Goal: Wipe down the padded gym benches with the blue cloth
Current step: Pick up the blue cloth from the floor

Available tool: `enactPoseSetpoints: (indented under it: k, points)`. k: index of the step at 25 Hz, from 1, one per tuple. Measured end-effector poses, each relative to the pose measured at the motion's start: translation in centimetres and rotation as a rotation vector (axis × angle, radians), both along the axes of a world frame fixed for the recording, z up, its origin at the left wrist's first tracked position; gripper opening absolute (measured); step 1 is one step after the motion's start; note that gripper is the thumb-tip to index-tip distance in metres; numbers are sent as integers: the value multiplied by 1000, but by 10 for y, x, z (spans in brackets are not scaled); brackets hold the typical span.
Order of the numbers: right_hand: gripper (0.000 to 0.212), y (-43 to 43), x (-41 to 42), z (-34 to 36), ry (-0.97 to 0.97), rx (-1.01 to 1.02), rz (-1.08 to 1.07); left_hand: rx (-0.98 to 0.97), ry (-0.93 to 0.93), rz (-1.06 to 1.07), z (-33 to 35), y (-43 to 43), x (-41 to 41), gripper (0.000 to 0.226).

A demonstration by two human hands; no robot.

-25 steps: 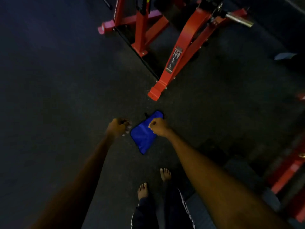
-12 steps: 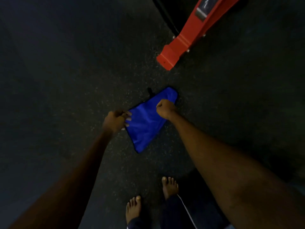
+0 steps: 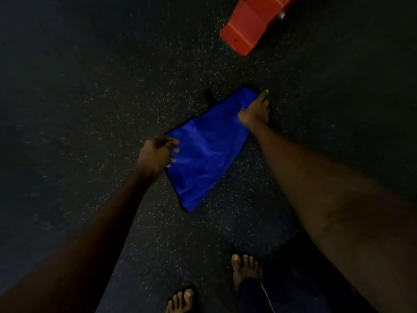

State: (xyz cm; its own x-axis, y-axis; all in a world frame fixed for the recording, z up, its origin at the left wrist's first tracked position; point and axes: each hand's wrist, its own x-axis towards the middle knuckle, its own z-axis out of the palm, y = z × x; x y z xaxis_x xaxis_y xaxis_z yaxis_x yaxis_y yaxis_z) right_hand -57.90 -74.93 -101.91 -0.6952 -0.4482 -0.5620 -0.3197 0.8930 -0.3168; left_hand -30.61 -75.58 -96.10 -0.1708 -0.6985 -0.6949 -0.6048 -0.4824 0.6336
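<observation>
The blue cloth (image 3: 203,154) is lying flat on the dark speckled floor (image 3: 112,86) in the middle of the frame, slanting from its wide end at upper right down to a narrow end at lower left. The left hand (image 3: 158,152) is curling its fingers over the cloth's left edge and appears to be pinching it. The right hand (image 3: 256,111) is gripping the upper right edge, bunching a small fold, with 1 finger stretching toward the far corner. The person's 2 bare feet (image 3: 247,269) are standing at the bottom of the frame, and a red machine foot (image 3: 246,26) is sitting at the upper right, well apart from the cloth. No padded bench is showing, so the wiping looks not yet begun and the cloth is probably just being gathered up. The likeliest trouble is the underside carrying floor grit onto the pads. The grips are also shallow, taken only at the edges, so 1 side could be slipping free on the lift and dragging along the floor. In this dim light the bare toes could be catching the red steel foot while the person is walking on.
</observation>
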Motion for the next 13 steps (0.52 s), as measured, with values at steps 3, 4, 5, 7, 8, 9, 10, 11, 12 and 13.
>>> enactPoseSetpoints:
  k: [3, 4, 5, 7, 8, 9, 10, 11, 12, 13]
  points:
    - [86, -1, -3, -11, 16, -4, 1, -24, 0, 9, -7, 4, -4, 22]
    - [77, 1, -2, -13, 57, -8, 28, -25, 2, 8, -7, 5, -5, 22]
    - [69, 5, 1, -12, 86, -18, 45, -20, 4, 8, -5, 7, -6, 22]
    - [59, 15, 8, -5, 75, -56, 37, -14, 10, 15, 2, 12, -8, 22]
    - [57, 20, 10, 0, 61, -69, 34, -6, 14, 20, 8, 14, -9, 21]
    - [54, 24, 11, 8, 56, -77, 38, 3, 14, 25, 17, 15, -10, 21]
    - [51, 27, 11, 17, 58, -85, 51, 10, 16, 32, 25, 16, -10, 21]
    - [46, 31, 13, 29, 60, -98, 63, 11, 14, 34, 35, 17, -11, 21]
    - [43, 32, 16, 42, 56, -108, 72, 9, 11, 39, 44, 16, -12, 21]
    - [41, 33, 19, 57, 49, -123, 79, 6, 10, 45, 55, 15, -14, 21]
